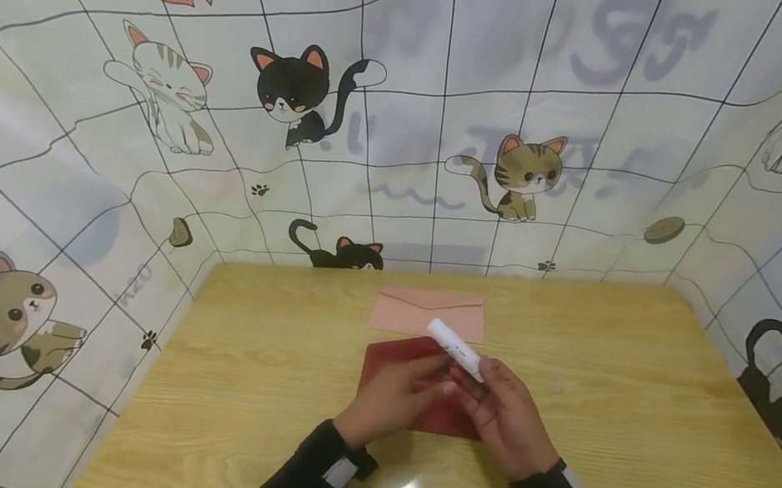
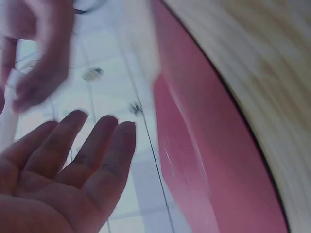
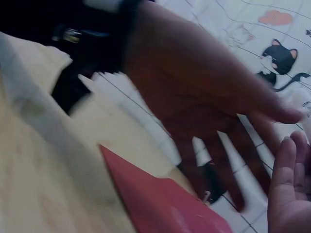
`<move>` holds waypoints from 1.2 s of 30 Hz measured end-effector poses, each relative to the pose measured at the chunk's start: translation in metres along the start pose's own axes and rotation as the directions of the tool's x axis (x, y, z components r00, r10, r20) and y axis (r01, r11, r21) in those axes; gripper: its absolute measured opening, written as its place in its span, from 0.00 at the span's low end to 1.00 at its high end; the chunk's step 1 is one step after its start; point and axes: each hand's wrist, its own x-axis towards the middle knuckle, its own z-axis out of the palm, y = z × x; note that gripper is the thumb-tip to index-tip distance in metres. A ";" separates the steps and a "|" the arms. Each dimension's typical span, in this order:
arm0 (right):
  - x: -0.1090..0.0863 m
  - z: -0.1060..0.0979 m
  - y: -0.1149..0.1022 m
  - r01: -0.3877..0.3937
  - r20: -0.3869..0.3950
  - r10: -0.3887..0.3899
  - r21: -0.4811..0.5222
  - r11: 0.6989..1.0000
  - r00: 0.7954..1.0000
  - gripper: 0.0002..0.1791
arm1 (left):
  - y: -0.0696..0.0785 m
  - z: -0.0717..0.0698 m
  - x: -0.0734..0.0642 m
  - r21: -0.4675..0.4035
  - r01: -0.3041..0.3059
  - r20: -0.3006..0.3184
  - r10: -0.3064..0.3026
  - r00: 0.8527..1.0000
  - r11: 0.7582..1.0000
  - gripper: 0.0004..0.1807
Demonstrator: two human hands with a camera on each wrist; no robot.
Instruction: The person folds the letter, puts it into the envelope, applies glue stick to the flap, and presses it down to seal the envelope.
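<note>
A white glue stick with small print on its side slants up and left above the table. My right hand pinches its lower end between thumb and forefinger; the other fingers are extended in the right wrist view. Beside it, my left hand has its palm turned inward, and its fingers are nearly straight with nothing in them. Below both hands lies a red envelope, partly hidden by them. Its raised flap shows in the left wrist view.
A pink envelope lies behind the red one, its flap side up. The wooden table ends at a hanging cloth printed with cats, which surrounds the back and both sides.
</note>
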 end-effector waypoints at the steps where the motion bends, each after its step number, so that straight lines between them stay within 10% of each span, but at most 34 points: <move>1: 0.000 0.002 0.005 -0.015 0.013 0.015 0.004 1.000 1.000 0.15 | 0.004 0.000 0.001 -0.092 0.022 0.003 -0.022 1.000 0.996 0.28; 7: -0.003 0.009 0.018 -0.102 0.098 0.102 -0.009 0.995 0.990 0.18 | 0.013 0.000 0.003 -0.512 0.048 0.006 -0.052 0.999 0.858 0.20; 12: -0.002 0.009 0.019 -0.137 0.190 0.128 0.034 0.990 0.973 0.19 | 0.011 -0.003 0.003 -0.686 0.026 0.009 -0.027 1.000 0.727 0.21; 24: -0.003 0.009 0.025 -0.057 -0.026 0.052 -0.234 0.971 0.998 0.05 | 0.006 -0.003 0.003 -0.659 0.030 -0.087 -0.115 0.990 0.752 0.20; 36: -0.003 0.024 0.031 -0.033 -0.259 -0.140 -0.569 0.822 0.956 0.17 | 0.009 0.006 0.002 -0.554 0.073 -0.215 -0.227 0.950 0.830 0.20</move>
